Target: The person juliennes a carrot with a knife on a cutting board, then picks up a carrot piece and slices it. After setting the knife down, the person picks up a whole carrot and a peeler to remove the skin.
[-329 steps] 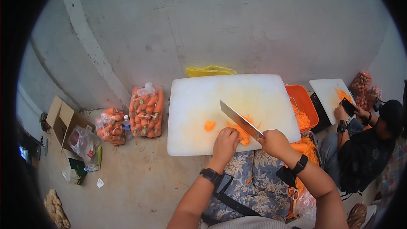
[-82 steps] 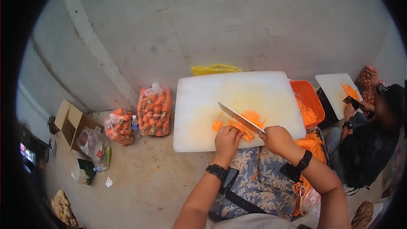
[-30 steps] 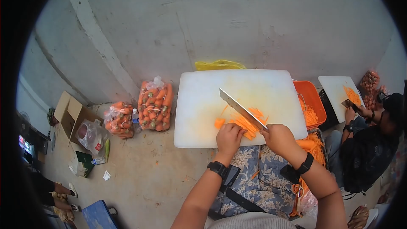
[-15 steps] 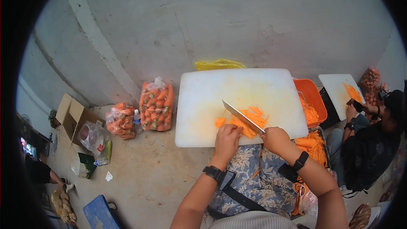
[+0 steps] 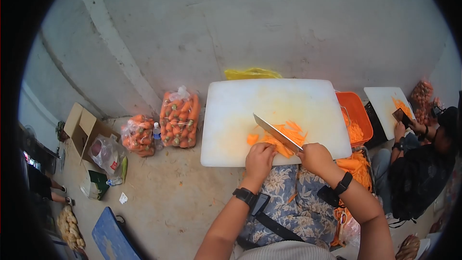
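My right hand [image 5: 317, 159] is closed round the handle of a broad-bladed kitchen knife [image 5: 276, 132]. The blade slants up and to the left across a pile of cut carrot strips [image 5: 294, 133] on a white cutting board [image 5: 231, 110]. At the board's near edge, my left hand [image 5: 260, 160] has its fingers bent and pressed together on carrot slices [image 5: 270, 140], just left of the blade. The fingers partly hide what lies under them. A small carrot piece [image 5: 252, 138] sits apart at the pile's left end.
An orange basket [image 5: 368, 120] with shredded carrot stands right of the board, with more carrot strips [image 5: 358, 166] nearer me. Bags of whole carrots [image 5: 179, 120] stand at left. At right, a co-worker [image 5: 418, 173] holds a knife over another board [image 5: 380, 97].
The view has shifted slightly. My hands and knife keep nearly the same place on the board. The co-worker's blade has tilted, and the person at far left has moved their feet.
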The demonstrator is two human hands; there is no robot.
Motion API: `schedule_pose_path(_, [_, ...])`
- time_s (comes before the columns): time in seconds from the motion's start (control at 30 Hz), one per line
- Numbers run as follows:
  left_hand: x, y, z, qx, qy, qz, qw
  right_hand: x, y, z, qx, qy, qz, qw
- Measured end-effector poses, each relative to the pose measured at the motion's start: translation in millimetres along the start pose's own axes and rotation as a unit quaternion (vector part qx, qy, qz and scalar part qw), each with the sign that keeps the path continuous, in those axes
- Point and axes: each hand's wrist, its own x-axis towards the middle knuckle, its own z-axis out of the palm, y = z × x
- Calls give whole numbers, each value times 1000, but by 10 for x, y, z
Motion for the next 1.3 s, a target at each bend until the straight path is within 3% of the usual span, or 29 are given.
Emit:
schedule_pose_path(0.2, [-31,4,6,6,-3,-6,1000,-108,-161,-288,30,21,28,999])
schedule_pose_path(0.33, [-34,-10,7,5,-9,-12,1000,-38,-2,60,5,-6,18,1000])
schedule_pose_path(0.43, [-23,4,-3,5,-4,-6,1000,-53,-42,-111,2,6,-7,1000])
schedule_pose_path(0.53, [-24,21,-6,10,-3,-10,1000,-89,-198,-368,13,5,26,1000])
schedule_pose_path(0.6, [-30,14,9,9,-5,-13,1000,-107,-214,-379,28,51,5,998])
schedule_pose_path(0.7, [-41,-3,22,8,-6,-13,1000,-52,-41,45,-3,16,-6,1000])
schedule_pose_path(0.9, [-28,3,12,8,-6,-14,1000,-113,-125,-268,26,23,16,999])
schedule_pose_path(1.1, [-36,6,23,13,-9,-18,1000,-73,-52,80,0,13,-7,1000])
schedule_pose_path(1.3, [-33,1,26,11,-8,-14,1000,-125,-177,-341,20,29,6,999])
